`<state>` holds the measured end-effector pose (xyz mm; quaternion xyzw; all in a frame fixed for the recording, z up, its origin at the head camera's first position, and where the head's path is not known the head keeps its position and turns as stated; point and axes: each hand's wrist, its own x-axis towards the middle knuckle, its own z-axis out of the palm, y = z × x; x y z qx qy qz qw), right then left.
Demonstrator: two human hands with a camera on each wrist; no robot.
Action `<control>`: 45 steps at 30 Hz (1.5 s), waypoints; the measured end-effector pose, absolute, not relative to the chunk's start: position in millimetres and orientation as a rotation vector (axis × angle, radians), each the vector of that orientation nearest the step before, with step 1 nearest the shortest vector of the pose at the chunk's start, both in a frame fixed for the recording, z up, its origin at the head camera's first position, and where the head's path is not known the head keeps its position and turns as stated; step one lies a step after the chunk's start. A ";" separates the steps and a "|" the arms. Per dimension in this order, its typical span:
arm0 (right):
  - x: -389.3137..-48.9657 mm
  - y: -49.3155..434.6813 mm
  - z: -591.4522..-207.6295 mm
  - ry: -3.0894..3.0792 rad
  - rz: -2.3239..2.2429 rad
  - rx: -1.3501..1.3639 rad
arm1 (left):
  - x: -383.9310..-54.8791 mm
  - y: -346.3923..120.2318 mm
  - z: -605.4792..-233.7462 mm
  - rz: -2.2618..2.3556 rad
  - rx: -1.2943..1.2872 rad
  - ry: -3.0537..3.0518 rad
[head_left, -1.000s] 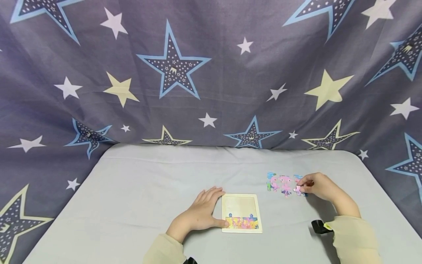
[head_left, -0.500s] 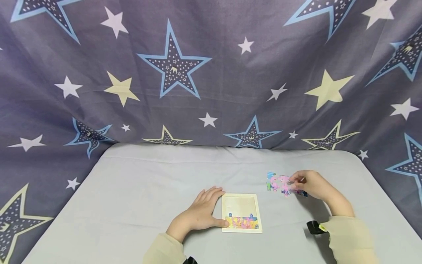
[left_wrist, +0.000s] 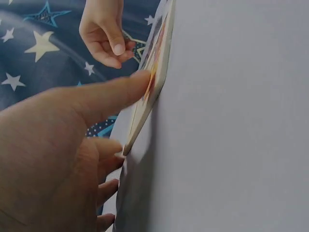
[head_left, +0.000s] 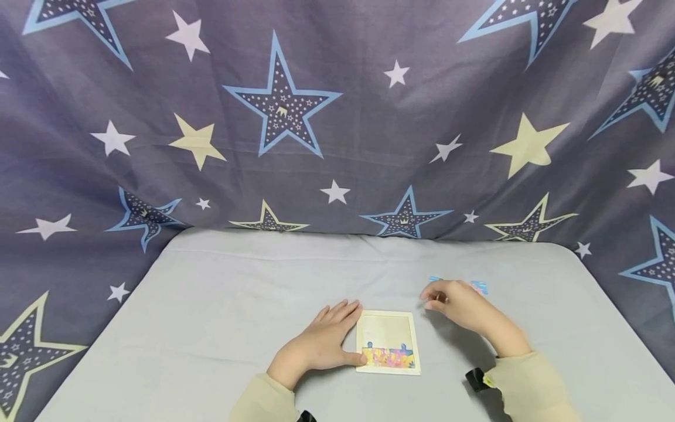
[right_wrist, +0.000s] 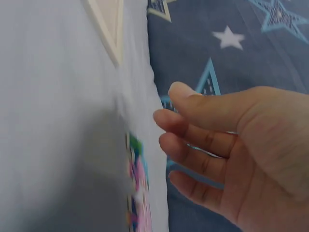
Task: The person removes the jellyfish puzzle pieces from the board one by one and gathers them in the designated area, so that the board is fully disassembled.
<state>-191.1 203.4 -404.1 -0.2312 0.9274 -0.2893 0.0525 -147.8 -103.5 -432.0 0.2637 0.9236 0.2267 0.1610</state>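
My left hand [head_left: 316, 346] lies along the left side of a cream puzzle tray [head_left: 387, 313], its thumb pressing the lower-left corner and its straight fingertips at the upper-left one. Joined puzzle pieces [head_left: 390, 357] in yellow, pink and blue fill the tray's lower part; bare backing shows above. To the right of the tray, my right hand [head_left: 461, 305] hovers over the cloth with loosely bent fingers. Nothing shows between its thumb and fingers in the right wrist view. Loose puzzle pieces [right_wrist: 140, 183] with pink figures lie below it, mostly hidden by that hand in the head view.
A light grey cloth [head_left: 237, 305] covers the table. Behind it hangs a dark curtain [head_left: 348, 135] printed with stars. A black wrist strap [head_left: 476, 380] sits at the right sleeve.
My right hand has come away from the rightmost loose pieces, moving left across the row towards the tray. My left hand has stayed on the tray.
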 end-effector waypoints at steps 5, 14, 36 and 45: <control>-183.2 185.1 -403.6 2.769 -0.897 -0.778 | -149.0 -105.4 -432.2 0.680 0.780 2.614; -171.3 158.1 -405.1 2.657 -0.916 -0.929 | -149.9 -107.0 -431.2 0.693 0.789 2.611; -138.0 116.8 -416.1 2.706 -0.751 -1.068 | -150.8 -109.1 -433.4 0.721 0.802 2.609; -136.8 112.7 -424.8 2.713 -0.799 -1.150 | -151.0 -109.0 -434.6 0.729 0.797 2.606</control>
